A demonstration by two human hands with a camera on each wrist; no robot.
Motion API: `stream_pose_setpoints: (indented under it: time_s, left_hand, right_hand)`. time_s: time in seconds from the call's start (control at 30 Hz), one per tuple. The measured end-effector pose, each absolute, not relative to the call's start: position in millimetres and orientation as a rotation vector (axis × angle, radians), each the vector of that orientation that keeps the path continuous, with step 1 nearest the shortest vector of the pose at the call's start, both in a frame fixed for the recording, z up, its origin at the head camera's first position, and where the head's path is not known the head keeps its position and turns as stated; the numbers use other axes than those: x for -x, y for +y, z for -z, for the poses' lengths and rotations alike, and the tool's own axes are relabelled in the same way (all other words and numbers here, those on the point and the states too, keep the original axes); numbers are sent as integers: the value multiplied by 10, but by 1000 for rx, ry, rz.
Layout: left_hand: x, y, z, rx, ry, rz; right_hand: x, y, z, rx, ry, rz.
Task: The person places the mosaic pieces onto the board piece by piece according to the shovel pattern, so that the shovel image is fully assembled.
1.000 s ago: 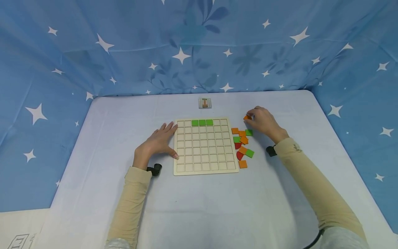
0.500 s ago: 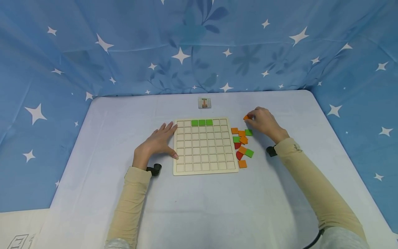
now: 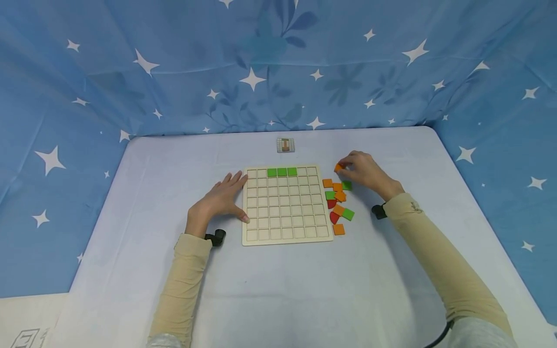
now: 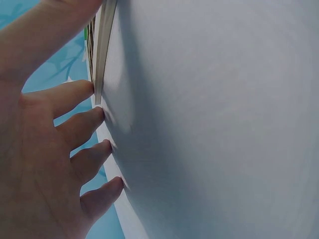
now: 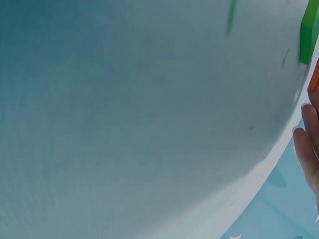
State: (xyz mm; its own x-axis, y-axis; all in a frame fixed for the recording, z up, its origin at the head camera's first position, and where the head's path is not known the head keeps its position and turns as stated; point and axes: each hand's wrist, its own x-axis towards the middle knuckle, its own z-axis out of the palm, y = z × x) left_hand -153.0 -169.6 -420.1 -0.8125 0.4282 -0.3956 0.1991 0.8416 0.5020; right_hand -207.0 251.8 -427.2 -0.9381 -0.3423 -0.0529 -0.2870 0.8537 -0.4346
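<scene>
A pale gridded board (image 3: 285, 223) lies on the table, with three green square tiles (image 3: 282, 172) in its far row. My left hand (image 3: 221, 197) rests at the board's left edge with fingers spread. In the left wrist view, its thumb and index finger touch the board's edge (image 4: 103, 55). Beyond the board's right side, my right hand (image 3: 365, 170) pinches an orange square tile (image 3: 338, 167) at its fingertips. The right wrist view catches only a sliver of that orange tile (image 5: 314, 78) and some fingers (image 5: 308, 149).
Loose orange tiles (image 3: 339, 229), green tiles (image 3: 347, 214) and red rounded pieces (image 3: 334, 217) lie along the board's right side, some overlapping. A small patterned card (image 3: 285, 145) lies behind the board. Blue starred cloth (image 3: 278, 96) hangs at the table's far edge.
My right hand has shifted slightly left and a little nearer, carrying the orange tile towards the board. My left hand and the board stay put.
</scene>
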Motion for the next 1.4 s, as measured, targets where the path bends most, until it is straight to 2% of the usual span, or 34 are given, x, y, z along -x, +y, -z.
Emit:
stream_pose_setpoints:
  time_s: [0.33,1.4]
  left_hand:
    - [1516,-1695,4188,-463,2513,-613]
    - [1527,-1688,4182,-461,2508,-606]
  right_hand:
    - [2057,2384,4222,634,2875,689]
    - [2027,1860,4132,830,2767,704]
